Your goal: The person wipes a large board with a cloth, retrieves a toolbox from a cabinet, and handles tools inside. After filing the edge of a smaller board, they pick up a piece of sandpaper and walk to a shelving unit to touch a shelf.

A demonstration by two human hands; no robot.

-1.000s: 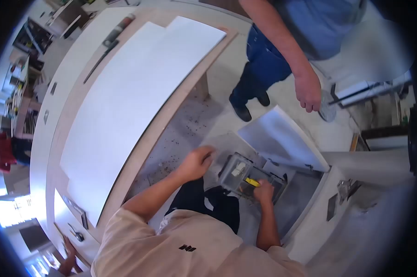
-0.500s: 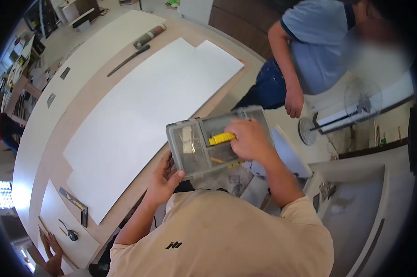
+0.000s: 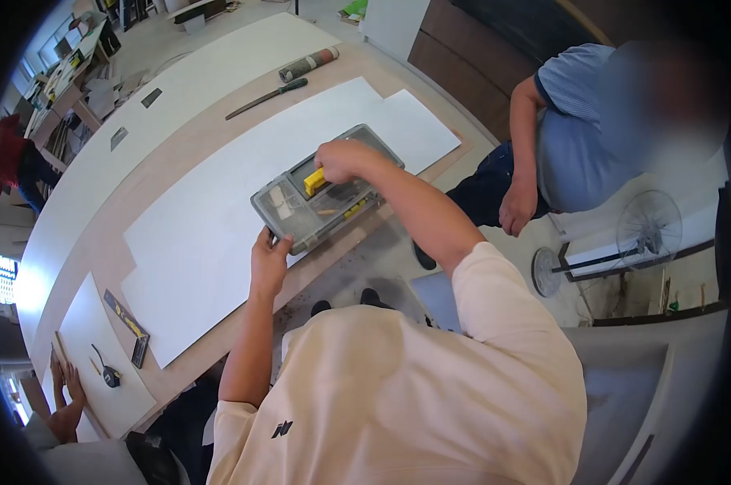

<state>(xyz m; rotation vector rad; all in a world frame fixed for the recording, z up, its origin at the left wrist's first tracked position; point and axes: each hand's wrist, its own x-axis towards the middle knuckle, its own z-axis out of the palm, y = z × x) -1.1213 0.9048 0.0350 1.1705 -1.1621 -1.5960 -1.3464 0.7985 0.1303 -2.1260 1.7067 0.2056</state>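
Observation:
A clear-lidded plastic organizer case (image 3: 305, 212) with small items inside hangs tilted over the near edge of a large white sheet (image 3: 212, 242). My right hand (image 3: 343, 160) reaches across it, fingers closed around the yellow handle (image 3: 314, 183) at the middle of the lid. My left hand (image 3: 270, 260) grips the case's near left corner, the thumb along its edge and the other fingers partly hidden beneath. Yellow latches (image 3: 355, 208) show on the side facing me.
On the curved worktable (image 3: 82, 218) lie a file (image 3: 267, 99), a rolled tube (image 3: 309, 63), a square (image 3: 126, 327) and a tape measure (image 3: 110, 375). Another person's hands (image 3: 66, 388) rest at lower left. A person in blue (image 3: 564, 137) stands at right near a fan (image 3: 648, 226).
Both my hands have carried the organizer case forward and left, from in front of my body to over the white sheet. My right hand keeps hold of the yellow handle.

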